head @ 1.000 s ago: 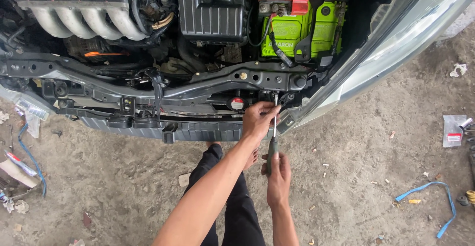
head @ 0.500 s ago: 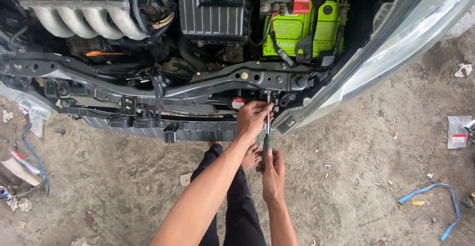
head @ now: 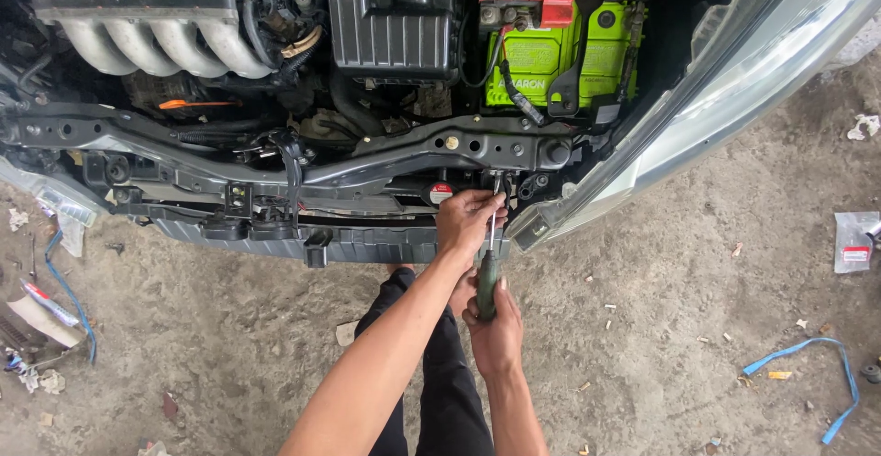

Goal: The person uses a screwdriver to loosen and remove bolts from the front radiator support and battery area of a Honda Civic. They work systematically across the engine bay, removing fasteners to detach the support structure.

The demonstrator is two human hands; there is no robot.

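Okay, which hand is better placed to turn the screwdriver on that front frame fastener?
Right. The right hand is wrapped around the screwdriver handle, in line with the shaft, so it can probably twist. The left hand pinches the shaft near the tip at the front crossmember, steadying it.

Screwdriver (head: pixel 487 272) tip hidden behind left hand (head: pixel 466 220); fastener unseen.

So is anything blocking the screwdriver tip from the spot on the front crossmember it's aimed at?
Nothing visible does. The right hand grips the screwdriver by its handle, and the left hand steadies the shaft near the tip, which meets the underside of the black crossmember. The contact point itself is too small to make out.
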